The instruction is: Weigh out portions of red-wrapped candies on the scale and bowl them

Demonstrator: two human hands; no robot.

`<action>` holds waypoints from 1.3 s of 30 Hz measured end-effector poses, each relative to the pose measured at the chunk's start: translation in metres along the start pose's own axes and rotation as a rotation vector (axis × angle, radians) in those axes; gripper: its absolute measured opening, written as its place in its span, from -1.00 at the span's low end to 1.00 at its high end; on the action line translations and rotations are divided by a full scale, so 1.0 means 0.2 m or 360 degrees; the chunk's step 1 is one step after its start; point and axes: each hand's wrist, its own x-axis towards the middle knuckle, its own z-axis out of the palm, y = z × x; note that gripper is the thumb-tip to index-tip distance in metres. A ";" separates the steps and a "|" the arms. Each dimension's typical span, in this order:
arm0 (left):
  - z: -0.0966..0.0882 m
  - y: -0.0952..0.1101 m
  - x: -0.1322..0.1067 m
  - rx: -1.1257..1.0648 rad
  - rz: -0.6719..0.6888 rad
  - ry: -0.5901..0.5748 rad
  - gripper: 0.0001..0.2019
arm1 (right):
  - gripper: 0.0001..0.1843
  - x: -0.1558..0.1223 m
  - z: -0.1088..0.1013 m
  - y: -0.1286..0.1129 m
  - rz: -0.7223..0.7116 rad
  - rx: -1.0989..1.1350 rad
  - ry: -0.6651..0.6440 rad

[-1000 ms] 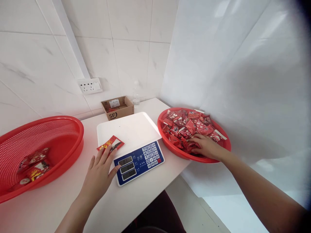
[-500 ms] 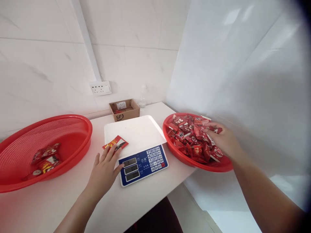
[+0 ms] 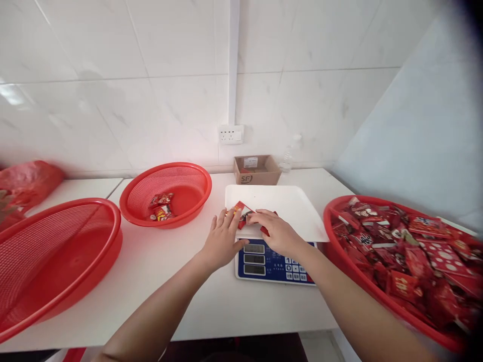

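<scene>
A white and blue electronic scale stands in front of me. On the front left of its pan lies a red and gold packet with a dark and white print. My left hand is open, its fingers stretched over the packet's left edge. My right hand is over the pan at the packet's right side, fingers curled round small red wrapped packets; bits of red show beside the fingers, the rest is hidden. To the right, a red basket holds a heap of similar small red packets.
A red basket at the left back holds a few packets; another red basket stands nearer left. A cardboard box and a clear bottle stand behind the scale. A red plastic bag lies far left.
My right hand has moved left from the heaped basket to the packet on the scale, carrying small red packets. My left hand stays at the packet. The view has turned left.
</scene>
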 end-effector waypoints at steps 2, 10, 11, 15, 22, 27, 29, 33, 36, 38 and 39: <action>0.00 -0.01 -0.01 -0.0021 0.0029 -0.0010 -0.31 | -0.43 0.01 0.00 0.00 0.0008 0.0021 -0.0080; 0.01 0.03 0.04 -0.0049 0.0174 0.0074 -0.26 | -0.36 -0.06 -0.06 0.01 0.0128 0.0414 -0.0035; 0.01 0.04 0.04 -0.0050 0.0181 0.0075 -0.26 | -0.33 -0.07 -0.06 0.01 0.0130 0.0413 -0.0043; 0.02 0.07 0.07 -0.0073 0.0201 0.0156 -0.36 | -0.25 -0.08 -0.04 0.01 0.0108 0.0366 -0.0038; 0.04 0.05 0.08 0.0036 0.0232 0.0336 -0.75 | -0.28 -0.10 -0.04 -0.02 0.0031 0.0319 -0.0031; 0.04 0.01 0.03 0.0085 0.0173 0.0377 -0.82 | -0.43 -0.13 -0.08 0.05 0.0168 0.0334 0.0258; 0.04 0.00 0.01 0.0079 0.0157 0.0373 -0.82 | -0.50 -0.12 -0.08 0.09 0.0311 0.0321 0.0506; 0.06 0.00 -0.01 0.0015 0.0152 0.0364 -0.72 | -0.44 -0.06 -0.04 0.09 0.0410 0.0322 0.0556; 0.06 0.00 -0.02 -0.0026 0.0192 0.0310 -0.61 | -0.38 -0.03 0.00 0.06 0.0336 0.0204 0.0261; 0.05 -0.01 -0.02 -0.0024 0.0203 0.0251 -0.62 | -0.41 -0.04 0.02 0.05 0.0294 0.0045 0.0196; 0.05 -0.01 -0.03 -0.0017 0.0202 0.0228 -0.64 | -0.41 -0.05 0.02 0.05 0.0292 -0.0040 0.0195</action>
